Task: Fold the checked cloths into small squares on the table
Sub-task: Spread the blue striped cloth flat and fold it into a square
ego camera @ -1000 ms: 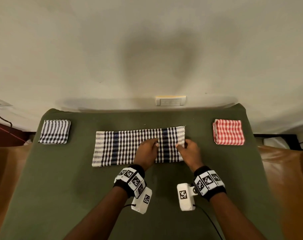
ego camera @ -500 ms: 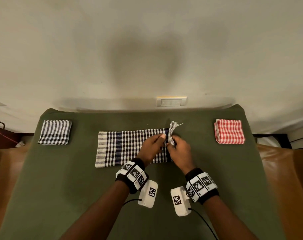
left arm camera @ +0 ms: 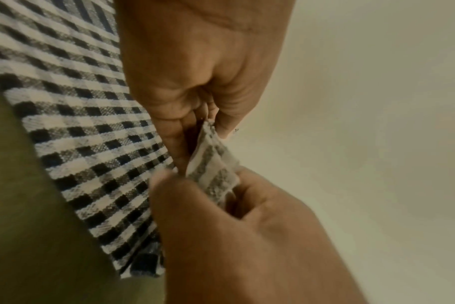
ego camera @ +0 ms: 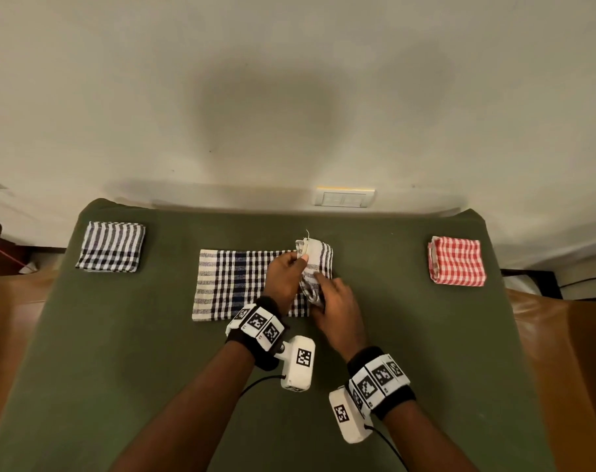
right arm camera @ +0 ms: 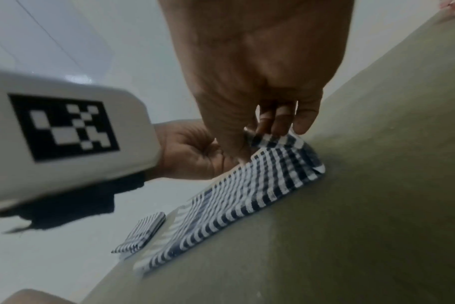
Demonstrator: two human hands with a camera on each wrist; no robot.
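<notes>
Head view showed two cloths already folded square, the blue-striped cloth (ego camera: 111, 246) far left and the red checked cloth (ego camera: 457, 261) far right, while left hand (ego camera: 284, 274) and right hand (ego camera: 337, 306) both pinched the centre cloth's (ego camera: 231, 284) lifted right end, folds remaining.

Pretty dim, warm light here; we see a big soft shadow on the wall (ego camera: 265, 107) at 12 o'clock. Head view bends at the edges, and both wrist views are blurry and grainy.
</notes>
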